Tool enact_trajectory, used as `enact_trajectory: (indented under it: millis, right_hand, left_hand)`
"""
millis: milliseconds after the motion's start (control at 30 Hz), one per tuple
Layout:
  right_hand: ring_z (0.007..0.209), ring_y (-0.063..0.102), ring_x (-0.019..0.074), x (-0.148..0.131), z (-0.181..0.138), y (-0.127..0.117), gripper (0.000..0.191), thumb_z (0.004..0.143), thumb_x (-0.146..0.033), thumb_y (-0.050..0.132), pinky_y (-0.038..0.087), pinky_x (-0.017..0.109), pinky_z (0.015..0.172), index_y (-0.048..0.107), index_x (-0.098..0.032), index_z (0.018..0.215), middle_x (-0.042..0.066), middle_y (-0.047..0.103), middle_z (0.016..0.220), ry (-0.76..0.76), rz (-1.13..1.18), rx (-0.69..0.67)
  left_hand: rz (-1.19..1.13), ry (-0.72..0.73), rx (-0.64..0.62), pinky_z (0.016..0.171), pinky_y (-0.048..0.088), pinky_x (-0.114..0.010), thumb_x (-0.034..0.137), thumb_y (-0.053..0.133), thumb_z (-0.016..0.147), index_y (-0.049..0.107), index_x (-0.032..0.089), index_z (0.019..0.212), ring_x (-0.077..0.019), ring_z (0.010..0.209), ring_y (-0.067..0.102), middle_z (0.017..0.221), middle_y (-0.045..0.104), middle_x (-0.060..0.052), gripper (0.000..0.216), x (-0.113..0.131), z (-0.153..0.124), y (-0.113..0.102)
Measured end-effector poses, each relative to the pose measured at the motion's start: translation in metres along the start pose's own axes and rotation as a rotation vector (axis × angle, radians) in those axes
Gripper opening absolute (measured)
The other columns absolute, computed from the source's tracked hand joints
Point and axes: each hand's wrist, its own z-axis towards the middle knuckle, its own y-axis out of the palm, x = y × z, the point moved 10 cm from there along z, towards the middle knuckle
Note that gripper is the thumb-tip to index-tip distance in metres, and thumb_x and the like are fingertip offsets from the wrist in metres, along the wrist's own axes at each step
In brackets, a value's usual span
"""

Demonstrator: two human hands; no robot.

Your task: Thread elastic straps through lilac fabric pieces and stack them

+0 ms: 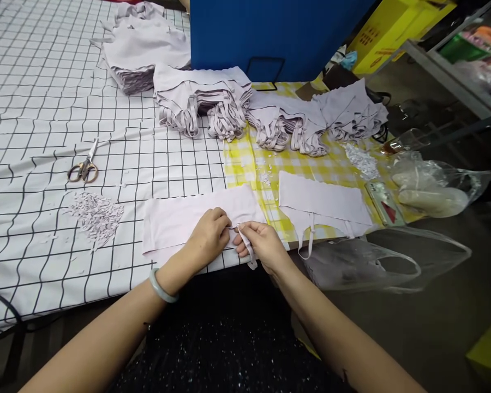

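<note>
A pale lilac garment (175, 218) lies flat at the near edge of the table. My left hand (209, 236) rests on its right end with fingers curled, pinching the fabric edge. My right hand (261, 244) pinches the same edge and holds a thin strap (249, 254) that hangs off the table edge. The two hands almost touch. A second lilac garment (323, 201) with dangling straps lies to the right on the yellow checked cloth (241, 161).
Scissors (84, 168) and a heap of small fabric scraps (96, 215) lie at left on the black-grid cloth. Stacks of lilac garments (200, 95) line the back, before a blue box (270, 33). Clear plastic bags (393, 262) hang at right.
</note>
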Motion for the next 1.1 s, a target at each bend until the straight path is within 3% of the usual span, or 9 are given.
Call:
enact_trajectory:
  millis: [233, 633, 1100]
  right_hand:
    - [0.042, 0.058, 0.0091, 0.001, -0.002, 0.007, 0.019, 0.083, -0.032, 0.065, 0.049, 0.018, 0.04, 0.066, -0.015, 0.076, 0.0, 0.065, 0.056, 0.025, 0.013, -0.005]
    - [0.041, 0.056, 0.0088, -0.003, 0.005, 0.004, 0.016, 0.08, -0.029, 0.063, 0.049, 0.018, 0.039, 0.066, -0.014, 0.075, -0.001, 0.062, 0.054, 0.023, 0.037, 0.026]
    - [0.041, 0.055, 0.0092, -0.008, 0.005, 0.007, 0.025, 0.075, -0.04, 0.068, 0.048, 0.02, 0.039, 0.065, -0.016, 0.074, -0.002, 0.062, 0.054, -0.049, 0.051, 0.035]
  left_hand:
    - [-0.148, -0.177, -0.015, 0.071, 0.049, -0.03, 0.008, 0.053, 0.084, 0.061, 0.016, 0.075, -0.0162, 0.078, 0.058, 0.085, 0.062, -0.006, 0.014, -0.014, 0.006, -0.005]
    - [-0.154, -0.179, -0.006, 0.074, 0.047, -0.032, 0.008, 0.055, 0.082, 0.057, 0.017, 0.07, -0.0168, 0.078, 0.057, 0.081, 0.061, -0.005, 0.015, -0.012, 0.008, -0.004]
    - [-0.221, -0.317, 0.062, 0.071, 0.046, -0.031, 0.006, 0.057, 0.076, 0.057, 0.019, 0.066, -0.0163, 0.076, 0.059, 0.079, 0.065, -0.003, 0.016, -0.018, 0.009, -0.01]
